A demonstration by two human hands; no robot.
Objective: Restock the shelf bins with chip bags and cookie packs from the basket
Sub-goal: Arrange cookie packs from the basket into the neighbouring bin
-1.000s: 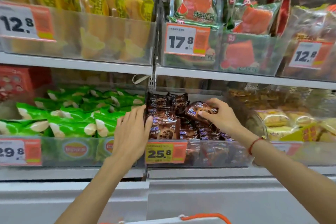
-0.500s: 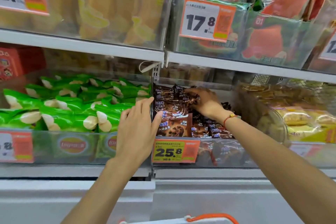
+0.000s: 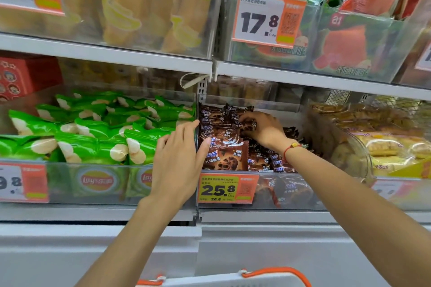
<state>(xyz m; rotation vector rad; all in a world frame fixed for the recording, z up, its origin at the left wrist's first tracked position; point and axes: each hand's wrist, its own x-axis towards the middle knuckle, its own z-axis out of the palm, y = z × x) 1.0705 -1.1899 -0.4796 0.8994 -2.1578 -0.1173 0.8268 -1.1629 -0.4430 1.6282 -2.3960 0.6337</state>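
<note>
Brown cookie packs (image 3: pixel 224 158) fill a clear shelf bin (image 3: pixel 291 193) on the middle shelf, above a yellow 25.8 price tag (image 3: pixel 227 190). My left hand (image 3: pixel 179 161) lies flat with straight fingers against the left side of the pack stack, at the divider between this bin and the chip bin. Deeper in the bin, my right hand (image 3: pixel 263 128) has its fingers curled on a cookie pack (image 3: pixel 247 123) at the back row. Green chip bags (image 3: pixel 93 133) fill the bin to the left. The white basket rim (image 3: pixel 233 281) with its orange handle shows at the bottom edge.
The upper shelf (image 3: pixel 105 51) overhangs the cookie bin closely, carrying bins of yellow snacks (image 3: pixel 140 14) and watermelon-print packs (image 3: pixel 338 39). A rounded clear bin of yellow bread packs (image 3: pixel 391 144) stands right of the cookie bin. A red box (image 3: pixel 21 77) sits far left.
My right hand has moved from the front right of the cookie stack back and left to the rear row with a pack. My left hand stayed at the stack's left side. The view moved closer.
</note>
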